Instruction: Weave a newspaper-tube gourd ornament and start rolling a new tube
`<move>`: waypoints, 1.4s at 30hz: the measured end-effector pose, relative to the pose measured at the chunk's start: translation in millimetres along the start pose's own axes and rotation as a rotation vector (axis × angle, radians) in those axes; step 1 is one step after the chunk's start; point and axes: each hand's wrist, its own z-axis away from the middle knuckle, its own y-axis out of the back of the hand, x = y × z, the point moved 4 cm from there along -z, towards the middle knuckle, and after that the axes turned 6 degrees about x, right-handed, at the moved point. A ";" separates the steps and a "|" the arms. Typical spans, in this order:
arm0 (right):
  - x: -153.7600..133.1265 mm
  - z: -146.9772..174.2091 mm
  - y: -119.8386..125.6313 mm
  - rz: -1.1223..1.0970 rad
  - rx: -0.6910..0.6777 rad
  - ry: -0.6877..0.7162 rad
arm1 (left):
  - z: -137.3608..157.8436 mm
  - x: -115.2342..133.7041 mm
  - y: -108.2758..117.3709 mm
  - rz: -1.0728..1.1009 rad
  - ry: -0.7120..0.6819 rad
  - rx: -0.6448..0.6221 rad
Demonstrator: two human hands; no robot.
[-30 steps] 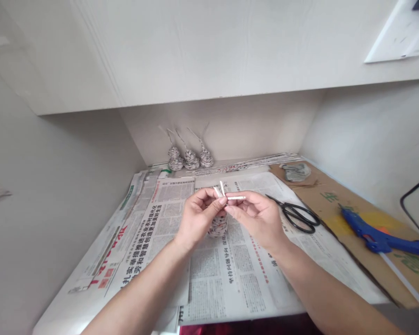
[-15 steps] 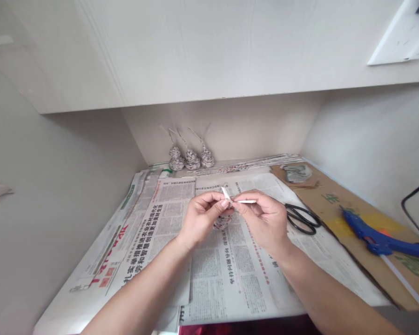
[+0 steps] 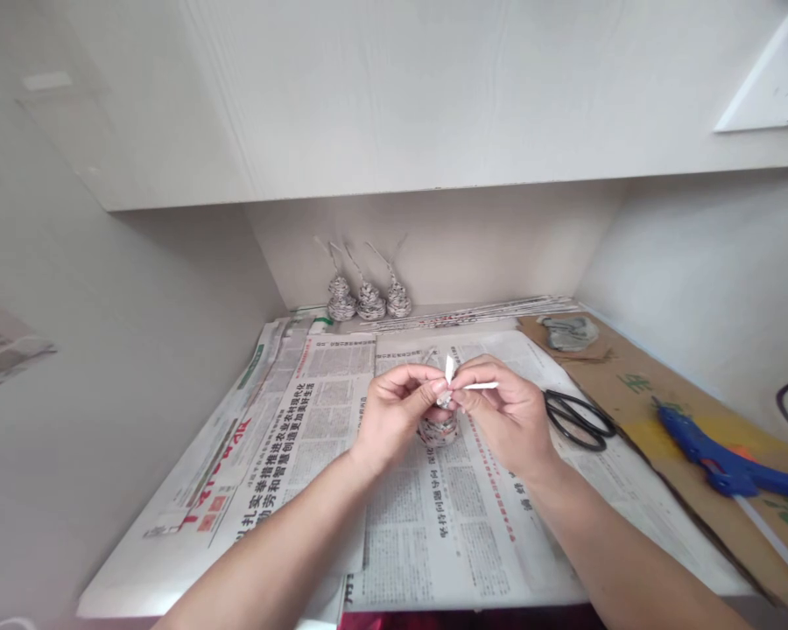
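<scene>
We see the left hand (image 3: 397, 409) with its grip pinched on the top of a woven paper piece (image 3: 439, 432); the right hand's (image 3: 509, 411) grip pinches a white paper strip (image 3: 483, 386). Piece is under both hands, above newspaper (image 3: 433, 512); we can't tell if it touches. Black scissors (image 3: 576, 421) near right hand.

On the newspaper left of centre (image 3: 328, 472), two slanting black headlines (image 3: 279, 459) read "扎实举措推进农业农村现代化" and "劳和智慧创造更加美好生活". The newspaper at lower centre (image 3: 420, 560) bears "坚持问题导向" in black. On the newspaper at the left (image 3: 137, 525), a red masthead (image 3: 240, 435) ends in "报". Green characters (image 3: 636, 383) on the cardboard (image 3: 604, 381) at the right are too distorted to read surely; the smaller newsprint is too fine.
</scene>
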 end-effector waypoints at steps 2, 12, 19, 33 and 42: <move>0.7 1.1 0.9 0.047 0.026 0.021 | 4.1 4.1 -1.4 -0.071 -0.062 0.019; -4.3 -3.4 2.5 0.111 0.131 0.099 | 15.9 6.7 -3.9 -0.191 -0.225 -0.062; 1.6 -2.8 -0.7 -0.008 0.140 -0.085 | 7.9 1.5 -1.3 -0.150 -0.191 -0.006; -1.7 2.9 -5.1 -0.039 0.117 -0.146 | -0.2 -0.5 5.6 -0.042 -0.159 0.031; 2.3 3.4 -8.7 -0.019 0.106 -0.207 | -4.5 -3.2 7.4 -0.008 -0.101 -0.001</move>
